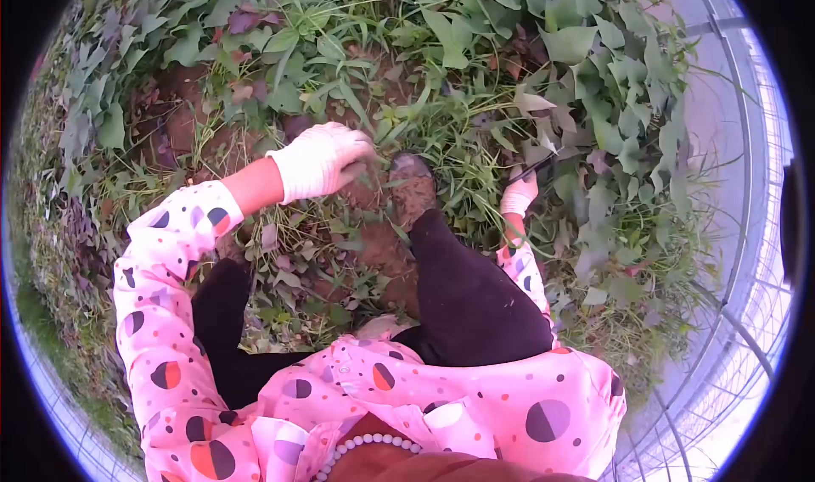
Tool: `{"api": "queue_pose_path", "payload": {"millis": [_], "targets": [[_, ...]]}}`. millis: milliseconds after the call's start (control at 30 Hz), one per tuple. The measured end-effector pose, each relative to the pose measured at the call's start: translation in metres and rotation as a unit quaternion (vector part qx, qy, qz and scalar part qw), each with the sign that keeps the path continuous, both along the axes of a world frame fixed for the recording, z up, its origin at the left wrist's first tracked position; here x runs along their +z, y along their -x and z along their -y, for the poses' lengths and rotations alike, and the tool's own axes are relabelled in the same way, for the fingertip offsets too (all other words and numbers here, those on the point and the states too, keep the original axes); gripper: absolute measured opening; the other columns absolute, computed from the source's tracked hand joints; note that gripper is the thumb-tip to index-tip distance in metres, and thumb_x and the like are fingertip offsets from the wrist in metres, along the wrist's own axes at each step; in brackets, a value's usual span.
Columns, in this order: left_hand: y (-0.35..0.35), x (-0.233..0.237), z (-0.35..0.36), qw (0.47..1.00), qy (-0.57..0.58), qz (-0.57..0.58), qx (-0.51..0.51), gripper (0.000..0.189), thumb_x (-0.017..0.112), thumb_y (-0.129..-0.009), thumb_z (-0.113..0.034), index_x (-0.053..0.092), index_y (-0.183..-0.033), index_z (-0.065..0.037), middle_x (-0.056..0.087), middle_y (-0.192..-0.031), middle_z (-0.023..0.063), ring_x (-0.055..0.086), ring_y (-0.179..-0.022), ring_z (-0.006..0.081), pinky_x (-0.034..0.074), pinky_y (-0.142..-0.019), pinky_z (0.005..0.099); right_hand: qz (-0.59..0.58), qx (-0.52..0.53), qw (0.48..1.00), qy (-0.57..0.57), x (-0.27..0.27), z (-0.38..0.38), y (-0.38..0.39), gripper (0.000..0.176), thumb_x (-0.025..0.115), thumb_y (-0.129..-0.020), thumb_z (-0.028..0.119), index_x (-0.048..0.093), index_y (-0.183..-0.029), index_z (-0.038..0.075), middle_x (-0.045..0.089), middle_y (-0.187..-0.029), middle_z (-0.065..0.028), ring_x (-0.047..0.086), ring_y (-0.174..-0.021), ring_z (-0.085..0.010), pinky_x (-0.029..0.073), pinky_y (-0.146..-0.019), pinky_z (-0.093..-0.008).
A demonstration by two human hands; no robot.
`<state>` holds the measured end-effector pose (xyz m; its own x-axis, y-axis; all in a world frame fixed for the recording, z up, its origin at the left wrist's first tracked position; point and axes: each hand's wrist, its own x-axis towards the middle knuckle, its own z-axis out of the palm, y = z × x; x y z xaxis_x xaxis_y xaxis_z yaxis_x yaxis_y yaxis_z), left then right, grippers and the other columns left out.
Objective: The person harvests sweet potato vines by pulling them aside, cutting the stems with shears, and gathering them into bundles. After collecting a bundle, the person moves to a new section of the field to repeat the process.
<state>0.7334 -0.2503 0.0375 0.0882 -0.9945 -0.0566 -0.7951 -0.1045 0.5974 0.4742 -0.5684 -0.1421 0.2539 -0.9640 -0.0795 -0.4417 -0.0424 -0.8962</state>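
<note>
My left hand (327, 159), in a white glove, reaches over weeds and bare soil left of my boot. Its fingers are loosely bent, with the thumb a little apart and nothing visible between them. Low in the greenery on the right, my right hand (519, 192), also in a pale glove, is closed round a thin dark-handled tool (536, 167) with a bright tip. Leaves partly cover that tool, and its full shape is hidden. Grass and narrow-leaved weeds (458, 134) grow between my hands, just beyond the boot.
A muddy boot (413, 189) stands on reddish soil (382, 249) between my hands. Broad-leaved vines (586, 41) spread ahead and to the right. A pale sheet (713, 142) and a curved wire frame (743, 100) border the right side.
</note>
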Motion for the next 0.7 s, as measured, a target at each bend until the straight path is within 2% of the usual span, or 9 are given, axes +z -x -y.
{"api": "queue_pose_path", "payload": {"millis": [100, 167, 300, 367, 400, 467, 567, 633, 700], "targets": [[0.038, -0.047, 0.1, 0.993, 0.11, -0.017, -0.046, 0.025, 0.063, -0.08, -0.013, 0.06, -0.105, -0.01, 0.059, -0.111, 0.0096, 0.057, -0.101, 0.0313, 0.046, -0.089, 0.0406, 0.048, -0.008, 0.999, 0.013, -0.013, -0.008, 0.004, 0.026, 0.061, -0.086, 0.015, 0.062, -0.102, -0.005, 0.067, -0.087, -0.0063, 0.053, -0.074, -0.0125, 0.047, -0.072, -0.0284], [0.056, -0.083, 0.151, 0.987, 0.133, 0.084, 0.032, 0.037, 0.064, -0.08, -0.018, 0.056, -0.115, -0.008, 0.053, -0.122, 0.0135, 0.053, -0.111, 0.0326, 0.043, -0.094, 0.0422, 0.014, -0.006, 1.0, 0.013, -0.011, 0.002, 0.007, 0.024, 0.061, -0.088, 0.016, 0.062, -0.099, -0.004, 0.065, -0.084, -0.0038, 0.05, -0.071, -0.0111, 0.046, -0.07, -0.028], [0.028, -0.151, 0.16, 0.975, -0.081, 0.132, 0.158, 0.063, 0.064, -0.081, -0.038, 0.044, -0.134, -0.009, 0.041, -0.142, 0.0167, 0.042, -0.129, 0.0331, 0.026, -0.11, 0.0522, 0.09, 0.005, 0.994, -0.057, 0.007, 0.007, 0.01, 0.024, 0.061, -0.088, 0.015, 0.061, -0.102, -0.004, 0.067, -0.089, -0.0026, 0.053, -0.073, -0.012, 0.047, -0.071, -0.0286], [-0.003, -0.159, 0.12, 0.941, -0.195, 0.163, 0.224, 0.064, 0.059, -0.084, -0.04, 0.042, -0.137, -0.009, 0.04, -0.143, 0.0169, 0.045, -0.127, 0.0325, 0.03, -0.109, 0.0487, 0.089, 0.016, 0.994, -0.059, 0.006, 0.006, 0.013, 0.025, 0.061, -0.088, 0.015, 0.061, -0.105, -0.004, 0.067, -0.091, -0.0027, 0.054, -0.074, -0.0121, 0.047, -0.072, -0.0283], [-0.017, -0.195, 0.094, 0.921, -0.168, 0.063, 0.345, 0.061, 0.06, -0.084, -0.032, 0.043, -0.138, -0.009, 0.041, -0.144, 0.0167, 0.045, -0.127, 0.033, 0.033, -0.108, 0.0431, 0.054, 0.043, 0.998, -0.008, 0.006, 0.004, 0.014, 0.027, 0.062, -0.088, 0.015, 0.06, -0.107, -0.004, 0.067, -0.092, -0.0035, 0.054, -0.076, -0.0119, 0.047, -0.073, -0.0277], [-0.045, -0.248, 0.046, 0.94, -0.004, -0.142, 0.31, 0.05, 0.058, -0.083, -0.001, 0.05, -0.132, -0.005, 0.047, -0.14, 0.0151, 0.045, -0.129, 0.0267, 0.037, -0.106, 0.0338, 0.042, 0.079, 0.996, 0.024, 0.012, 0.002, 0.008, 0.032, 0.063, -0.088, 0.017, 0.059, -0.111, -0.005, 0.067, -0.094, -0.0064, 0.055, -0.08, -0.0109, 0.047, -0.074, -0.0261], [-0.006, -0.191, 0.049, 0.887, 0.175, -0.16, 0.396, 0.025, 0.056, -0.084, 0.003, 0.065, -0.106, -0.004, 0.067, -0.102, 0.0128, 0.065, -0.093, 0.023, 0.049, -0.084, 0.0292, 0.043, 0.069, 0.996, -0.041, 0.023, -0.001, 0.009, 0.037, 0.065, -0.086, 0.023, 0.06, -0.11, -0.004, 0.067, -0.094, -0.0081, 0.058, -0.079, -0.0163, 0.047, -0.076, -0.0298], [0.019, -0.154, 0.077, 0.863, 0.268, -0.18, 0.389, 0.016, 0.056, -0.086, 0.002, 0.066, -0.097, -0.003, 0.067, -0.097, 0.0103, 0.065, -0.081, 0.0184, 0.051, -0.072, 0.0267, 0.021, 0.066, 0.997, -0.034, 0.04, -0.009, 0.008, 0.032, 0.064, -0.088, 0.02, 0.06, -0.11, -0.003, 0.066, -0.089, -0.0061, 0.056, -0.074, -0.0133, 0.047, -0.07, -0.0277], [0.05, -0.107, 0.116, 0.881, 0.201, -0.271, 0.332, 0.016, 0.059, -0.085, -0.002, 0.068, -0.098, -0.006, 0.069, -0.089, 0.0103, 0.066, -0.077, 0.0178, 0.051, -0.07, 0.0254, 0.001, 0.07, 0.995, -0.067, 0.053, -0.019, 0.01, 0.023, 0.065, -0.089, 0.021, 0.061, -0.099, 0.0, 0.061, -0.076, -0.0009, 0.049, -0.063, -0.0085, 0.04, -0.058, -0.0256]]}}
